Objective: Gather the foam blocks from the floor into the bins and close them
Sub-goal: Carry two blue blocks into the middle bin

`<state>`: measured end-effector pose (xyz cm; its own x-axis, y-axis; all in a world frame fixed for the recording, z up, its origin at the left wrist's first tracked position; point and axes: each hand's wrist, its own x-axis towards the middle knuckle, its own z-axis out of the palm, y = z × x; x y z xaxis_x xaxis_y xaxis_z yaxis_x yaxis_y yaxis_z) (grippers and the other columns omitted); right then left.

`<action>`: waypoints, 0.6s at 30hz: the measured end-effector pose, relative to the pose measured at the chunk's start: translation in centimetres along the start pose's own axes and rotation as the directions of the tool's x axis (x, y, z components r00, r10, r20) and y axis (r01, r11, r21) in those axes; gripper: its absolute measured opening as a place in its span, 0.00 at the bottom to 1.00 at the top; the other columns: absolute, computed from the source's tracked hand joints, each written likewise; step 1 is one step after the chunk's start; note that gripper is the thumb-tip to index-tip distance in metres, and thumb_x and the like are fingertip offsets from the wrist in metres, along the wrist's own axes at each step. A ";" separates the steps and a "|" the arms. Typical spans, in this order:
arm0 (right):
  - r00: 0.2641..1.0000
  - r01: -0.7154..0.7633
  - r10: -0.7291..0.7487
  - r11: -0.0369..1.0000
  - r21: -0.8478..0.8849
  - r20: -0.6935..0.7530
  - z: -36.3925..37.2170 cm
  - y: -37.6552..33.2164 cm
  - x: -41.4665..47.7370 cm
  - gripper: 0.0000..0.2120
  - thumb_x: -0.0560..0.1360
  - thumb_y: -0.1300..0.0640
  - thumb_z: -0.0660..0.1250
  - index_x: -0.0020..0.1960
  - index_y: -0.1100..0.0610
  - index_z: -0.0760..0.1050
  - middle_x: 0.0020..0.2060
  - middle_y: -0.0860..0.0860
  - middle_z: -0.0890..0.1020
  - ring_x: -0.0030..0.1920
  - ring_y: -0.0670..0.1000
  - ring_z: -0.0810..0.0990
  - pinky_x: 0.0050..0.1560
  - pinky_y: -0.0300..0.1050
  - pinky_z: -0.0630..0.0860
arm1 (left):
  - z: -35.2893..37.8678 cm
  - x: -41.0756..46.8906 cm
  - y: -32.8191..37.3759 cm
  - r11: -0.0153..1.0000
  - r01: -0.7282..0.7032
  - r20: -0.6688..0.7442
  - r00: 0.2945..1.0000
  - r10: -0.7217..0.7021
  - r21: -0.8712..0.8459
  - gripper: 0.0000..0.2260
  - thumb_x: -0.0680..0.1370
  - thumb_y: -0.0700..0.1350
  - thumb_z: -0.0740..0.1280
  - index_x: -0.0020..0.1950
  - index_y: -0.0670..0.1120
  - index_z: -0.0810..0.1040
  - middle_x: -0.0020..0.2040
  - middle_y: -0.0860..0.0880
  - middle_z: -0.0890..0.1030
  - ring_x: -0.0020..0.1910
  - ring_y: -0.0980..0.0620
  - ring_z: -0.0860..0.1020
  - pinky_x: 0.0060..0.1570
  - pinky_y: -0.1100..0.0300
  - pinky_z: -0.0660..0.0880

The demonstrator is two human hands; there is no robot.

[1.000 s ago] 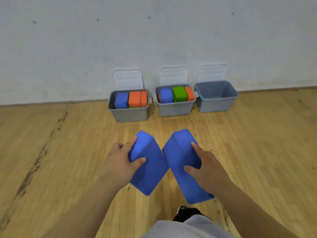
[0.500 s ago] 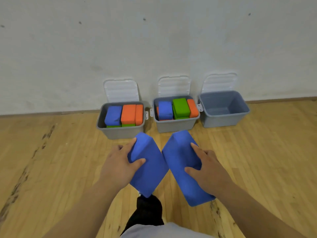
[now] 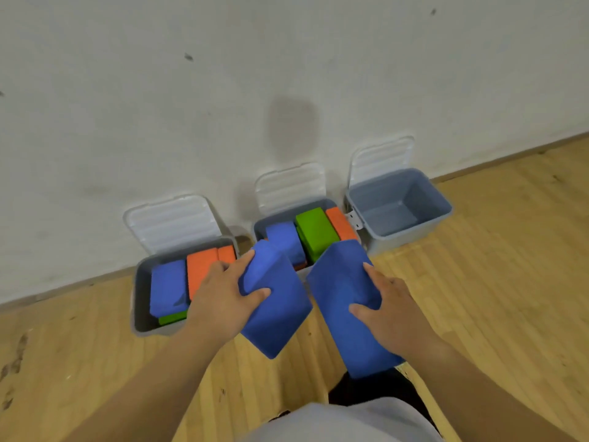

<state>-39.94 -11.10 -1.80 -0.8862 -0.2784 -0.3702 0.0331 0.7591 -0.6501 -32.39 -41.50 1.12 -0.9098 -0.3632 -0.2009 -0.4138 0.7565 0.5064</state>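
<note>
Blue foam block (image 3: 278,317) clamped in left hand (image 3: 220,299) grip, twin block (image 3: 338,287) in right hand (image 3: 392,317) (thumbs on faces)

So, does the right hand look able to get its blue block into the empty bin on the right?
Probably yes. The right hand grips its blue block near the empty bin, whose lid stands open against the wall; nothing lies between them.

My left blue block (image 3: 277,317) and right blue block (image 3: 342,282) cover the middle bin's (image 3: 258,226) front wall. My left hand (image 3: 223,301) hides the left bin's (image 3: 140,298) near right corner. A green block (image 3: 172,318) there shows only an edge. My forearms (image 3: 153,384) run off the bottom.
</note>
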 end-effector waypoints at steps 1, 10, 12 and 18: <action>1.000 -0.006 0.006 1.000 -0.002 0.015 -0.1 -0.3 2.1 0.41 0.77 0.44 0.71 0.82 0.38 0.51 0.73 0.48 0.63 0.69 0.50 0.70 0.56 0.39 0.65 | 0.1 2.0 -0.1 1.000 0.011 0.007 1.000 -0.011 -0.005 0.36 0.76 0.64 0.70 0.81 0.66 0.58 0.60 0.54 0.66 0.54 0.54 0.69 0.56 0.56 0.71; 0.990 0.028 -0.017 0.997 -0.075 0.143 -4.0 -1.2 23.7 0.41 0.77 0.43 0.72 0.82 0.39 0.52 0.78 0.49 0.63 0.75 0.51 0.65 0.64 0.40 0.64 | 4.0 19.2 1.9 0.981 0.177 0.079 0.982 -0.171 -0.085 0.35 0.76 0.63 0.70 0.80 0.67 0.58 0.60 0.54 0.67 0.55 0.52 0.72 0.52 0.56 0.72; 0.988 0.029 -0.012 0.994 -0.108 0.154 -6.7 -1.7 28.0 0.41 0.77 0.42 0.72 0.82 0.40 0.52 0.77 0.50 0.64 0.74 0.52 0.67 0.64 0.41 0.65 | 4.6 23.2 3.9 0.972 0.198 0.078 0.979 -0.190 -0.123 0.36 0.76 0.63 0.72 0.80 0.66 0.59 0.60 0.54 0.67 0.57 0.52 0.71 0.56 0.56 0.72; 0.987 -0.032 0.053 0.990 -0.141 0.150 -14.6 -1.8 38.1 0.40 0.78 0.42 0.70 0.82 0.39 0.50 0.75 0.51 0.62 0.67 0.54 0.72 0.56 0.42 0.66 | 6.3 33.7 10.7 0.966 0.188 0.117 0.979 -0.169 -0.177 0.35 0.75 0.64 0.72 0.79 0.69 0.60 0.60 0.55 0.66 0.59 0.50 0.73 0.60 0.50 0.75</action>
<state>-80.56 -14.45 -5.06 -0.8039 -0.3231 -0.4993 -0.0043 0.8427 -0.5384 -67.67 -42.15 -5.52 -0.8239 -0.4203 -0.3801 -0.5655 0.5664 0.5995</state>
